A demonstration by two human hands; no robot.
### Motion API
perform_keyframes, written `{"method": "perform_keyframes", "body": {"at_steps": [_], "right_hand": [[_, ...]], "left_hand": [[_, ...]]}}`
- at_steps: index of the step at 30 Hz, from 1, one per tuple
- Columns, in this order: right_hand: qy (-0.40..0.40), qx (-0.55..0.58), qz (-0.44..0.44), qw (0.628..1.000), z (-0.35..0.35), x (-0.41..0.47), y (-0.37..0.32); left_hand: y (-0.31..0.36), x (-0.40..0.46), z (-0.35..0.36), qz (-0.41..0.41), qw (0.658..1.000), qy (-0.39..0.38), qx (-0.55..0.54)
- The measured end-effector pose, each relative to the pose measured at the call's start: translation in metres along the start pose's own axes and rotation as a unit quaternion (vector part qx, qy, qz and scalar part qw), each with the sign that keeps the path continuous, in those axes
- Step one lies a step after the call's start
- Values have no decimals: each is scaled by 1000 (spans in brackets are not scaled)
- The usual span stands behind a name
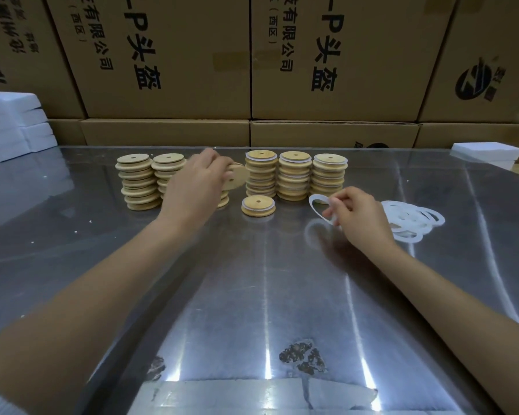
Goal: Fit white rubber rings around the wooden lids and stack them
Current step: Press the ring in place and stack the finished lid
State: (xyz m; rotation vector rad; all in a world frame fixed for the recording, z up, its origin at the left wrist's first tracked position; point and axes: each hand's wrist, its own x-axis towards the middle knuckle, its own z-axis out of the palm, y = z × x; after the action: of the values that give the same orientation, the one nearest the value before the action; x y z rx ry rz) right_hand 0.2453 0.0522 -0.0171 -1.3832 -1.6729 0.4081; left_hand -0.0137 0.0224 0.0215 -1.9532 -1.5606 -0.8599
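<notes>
My left hand [197, 182] grips a bare wooden lid [237, 176], tilted on edge, above a stack it partly hides. Two stacks of bare lids [138, 181] stand to its left. Three stacks of ringed lids [294, 175] stand to the right, and a single ringed lid [257, 206] lies flat in front of the leftmost of them. My right hand [358, 215] pinches one white rubber ring [319, 206] just above the table. A loose pile of white rings [414, 220] lies right of that hand.
The work surface is a reflective metal table [252, 295]. Cardboard boxes [327, 70] form a wall behind the stacks. White foam blocks [15, 124] sit at the far left and another white block [486, 154] at the far right.
</notes>
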Motion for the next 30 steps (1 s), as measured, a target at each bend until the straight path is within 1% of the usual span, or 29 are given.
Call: {"method": "perform_keyframes", "body": {"at_steps": [2, 3, 5, 7, 9, 13, 16, 19, 21, 24, 27, 30], "right_hand": [[-11, 94, 44, 995, 1, 0, -1], [-14, 125, 59, 990, 1, -1, -1], [-17, 157, 60, 986, 1, -2, -2], [-13, 162, 33, 986, 2, -4, -5], [-14, 150, 0, 989, 3, -5, -8], [-44, 138, -24, 989, 7, -7, -11], [-56, 111, -27, 992, 8, -7, -10], [-60, 88, -37, 994, 5, -7, -12], [-61, 57, -43, 996, 2, -9, -13], [-71, 32, -53, 996, -1, -10, -15], [-82, 41, -66, 994, -2, -11, -17], [-84, 16, -95, 992, -3, -12, -18]], "left_hand": [[19, -6, -4, 53, 998, -15, -31], [29, -10, -4, 75, 996, -24, -42], [49, -19, 0, 110, 992, -52, -42], [66, -25, 6, 135, 987, -79, -34], [78, -28, 13, 157, 983, -89, -38], [85, -33, 25, 162, 977, -132, -46], [82, -36, 27, 153, 973, -151, -87], [75, -36, 26, 115, 974, -157, -115], [68, -34, 24, 86, 978, -141, -124], [58, -32, 20, 65, 984, -113, -125], [53, -32, 20, 33, 987, -103, -116], [52, -31, 23, -11, 986, -112, -123]]}}
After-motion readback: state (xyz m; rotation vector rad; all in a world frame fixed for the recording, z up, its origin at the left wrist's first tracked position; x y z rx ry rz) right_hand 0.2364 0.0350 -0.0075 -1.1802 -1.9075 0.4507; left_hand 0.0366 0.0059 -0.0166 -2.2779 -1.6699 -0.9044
